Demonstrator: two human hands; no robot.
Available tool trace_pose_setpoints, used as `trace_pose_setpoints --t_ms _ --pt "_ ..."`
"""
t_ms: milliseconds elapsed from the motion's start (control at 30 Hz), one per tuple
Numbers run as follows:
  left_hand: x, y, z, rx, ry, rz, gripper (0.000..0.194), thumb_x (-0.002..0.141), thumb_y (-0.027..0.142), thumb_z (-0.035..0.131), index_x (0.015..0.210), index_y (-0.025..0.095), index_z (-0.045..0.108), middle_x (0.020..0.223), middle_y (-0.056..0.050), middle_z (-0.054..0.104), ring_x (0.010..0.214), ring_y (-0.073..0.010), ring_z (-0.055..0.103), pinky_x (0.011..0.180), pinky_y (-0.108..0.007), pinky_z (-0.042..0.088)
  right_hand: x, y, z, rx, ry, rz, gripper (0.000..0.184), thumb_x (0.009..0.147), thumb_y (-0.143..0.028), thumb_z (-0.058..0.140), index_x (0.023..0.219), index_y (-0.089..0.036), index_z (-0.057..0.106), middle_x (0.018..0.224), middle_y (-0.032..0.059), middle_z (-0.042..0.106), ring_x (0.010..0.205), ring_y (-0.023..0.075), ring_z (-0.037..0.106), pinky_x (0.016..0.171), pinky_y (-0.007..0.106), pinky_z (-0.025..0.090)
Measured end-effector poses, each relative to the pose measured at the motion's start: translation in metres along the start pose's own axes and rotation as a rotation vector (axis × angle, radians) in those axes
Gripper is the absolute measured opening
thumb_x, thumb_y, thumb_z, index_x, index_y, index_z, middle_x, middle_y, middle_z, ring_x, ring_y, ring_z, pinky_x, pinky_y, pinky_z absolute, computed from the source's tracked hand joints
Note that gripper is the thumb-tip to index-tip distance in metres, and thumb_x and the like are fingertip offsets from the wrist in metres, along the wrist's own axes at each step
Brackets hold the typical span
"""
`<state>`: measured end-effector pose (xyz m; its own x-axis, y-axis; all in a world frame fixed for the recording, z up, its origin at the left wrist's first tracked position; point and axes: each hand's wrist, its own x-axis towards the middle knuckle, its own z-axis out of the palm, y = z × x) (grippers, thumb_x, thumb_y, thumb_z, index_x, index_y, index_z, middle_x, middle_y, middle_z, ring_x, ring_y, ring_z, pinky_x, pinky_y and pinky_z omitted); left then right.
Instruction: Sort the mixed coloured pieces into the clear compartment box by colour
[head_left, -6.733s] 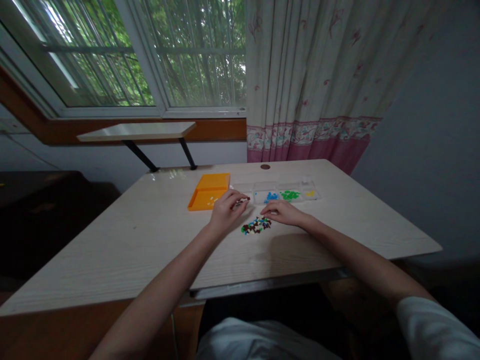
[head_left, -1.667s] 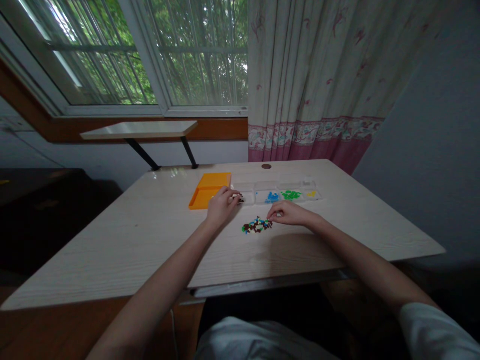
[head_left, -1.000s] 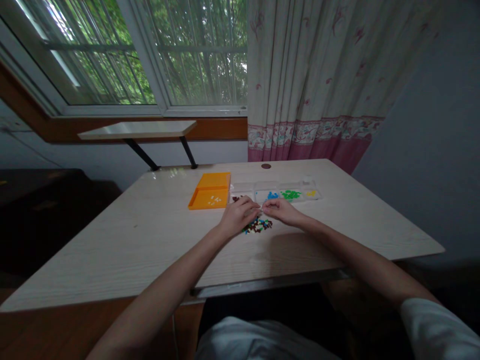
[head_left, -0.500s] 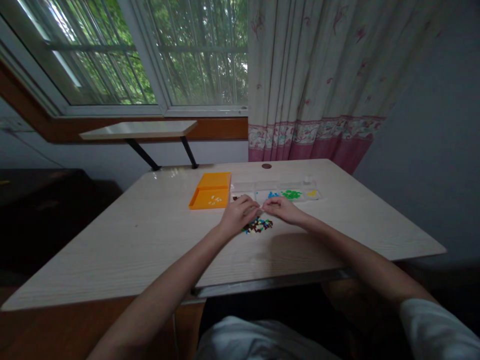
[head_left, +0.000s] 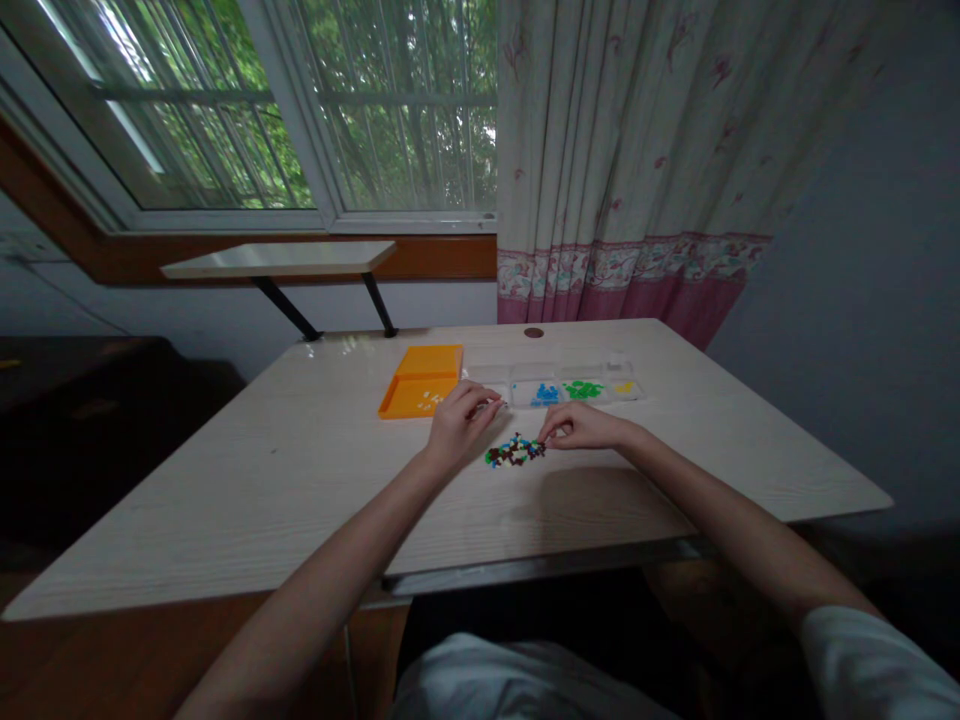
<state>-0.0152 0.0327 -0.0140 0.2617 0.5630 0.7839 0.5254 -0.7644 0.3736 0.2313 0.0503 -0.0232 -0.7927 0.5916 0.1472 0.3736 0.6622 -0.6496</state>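
Note:
A small heap of mixed brown, green and blue beads lies on the wooden table. My right hand rests at the heap's right edge, its fingertips pinched together on the beads. My left hand hovers up and left of the heap, fingers curled in a pinch near the left end of a clear divided tray. That tray holds blue beads, green beads and yellow beads in separate compartments. What either pinch holds is too small to see.
An orange tray with a few pale beads sits left of the clear tray. A narrow shelf juts out under the window behind the table. A pink-bordered curtain hangs at the back right. The table's front edge is close to my lap.
My left hand has lifted off the heap toward the clear tray's left end. My right hand has shifted slightly right, to the heap's right edge.

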Motion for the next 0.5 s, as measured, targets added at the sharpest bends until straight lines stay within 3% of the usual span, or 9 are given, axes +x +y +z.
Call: trace_pose_setpoints --t_ms 167,300,367,500 --pt "0.010 -0.013 -0.011 0.080 -0.156 -0.068 0.015 0.082 0.028 0.052 0.082 0.017 0.063 0.079 -0.004 0.059 0.066 -0.0108 0.053 0.058 -0.022 0.041 -0.002 0.000 0.000 -0.011 0.012 0.033 0.021 0.076 -0.028 0.059 0.088 -0.014 0.070 0.077 0.0048 0.064 0.068 0.0114 0.053 0.062 0.021 0.040" --pt "0.019 -0.047 -0.041 0.394 -0.258 -0.292 0.018 0.078 0.031 0.052 0.080 0.017 0.064 0.081 -0.004 0.060 0.075 -0.0159 0.055 0.065 -0.025 0.042 -0.004 -0.001 0.000 -0.026 0.032 0.067 0.020 0.074 -0.029 0.061 0.083 -0.013 0.069 0.075 0.0046 0.063 0.067 0.0115 0.053 0.060 0.021 0.040" --pt "0.019 -0.065 -0.056 0.556 -0.370 -0.398 0.020 0.077 0.033 0.052 0.080 0.019 0.065 0.083 -0.005 0.061 0.075 -0.0181 0.056 0.062 -0.025 0.040 -0.004 0.000 0.000 -0.024 0.030 0.085 0.020 0.074 -0.030 0.061 0.082 -0.013 0.069 0.074 0.0043 0.063 0.067 0.0116 0.053 0.060 0.021 0.039" --pt "0.013 -0.088 -0.071 0.675 -0.543 -0.521 0.024 0.076 0.037 0.051 0.083 0.020 0.066 0.087 -0.007 0.063 0.074 -0.0201 0.057 0.057 -0.025 0.037 -0.005 0.004 0.000 -0.029 0.032 0.104 0.021 0.073 -0.031 0.062 0.083 -0.013 0.068 0.072 0.0027 0.061 0.065 0.0112 0.052 0.058 0.020 0.038"
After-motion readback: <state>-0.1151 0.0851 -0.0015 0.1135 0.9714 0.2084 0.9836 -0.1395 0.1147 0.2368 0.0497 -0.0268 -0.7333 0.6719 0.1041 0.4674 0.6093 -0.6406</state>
